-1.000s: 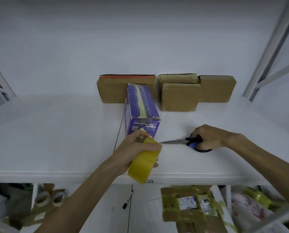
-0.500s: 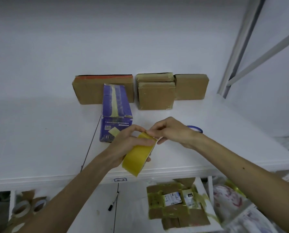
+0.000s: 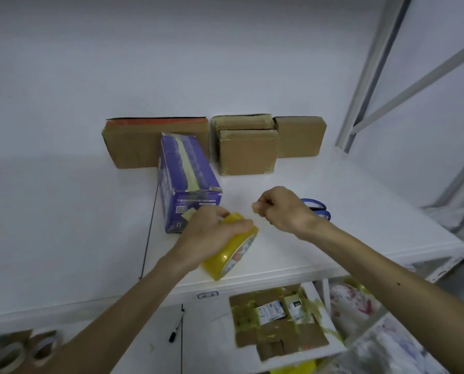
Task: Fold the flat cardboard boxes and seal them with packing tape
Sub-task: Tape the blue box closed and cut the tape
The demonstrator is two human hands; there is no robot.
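Note:
My left hand grips a roll of yellow packing tape just above the white shelf, near its front edge. My right hand is a short way up and right of the roll, fingers curled, thumb and forefinger pinched on what looks like the tape's free end; the strip itself is barely visible. A purple box with a tape strip along its top lies right behind my left hand. Several closed brown cardboard boxes stand against the back wall.
Blue-handled scissors lie on the shelf behind my right wrist. A metal rack upright rises at the right. Below the shelf's front edge lie a taped parcel, a black marker and tape rolls.
My right hand put down the scissors, came to the roll and pinched its edge, then drew away up and right. The left hand tilted the roll lower.

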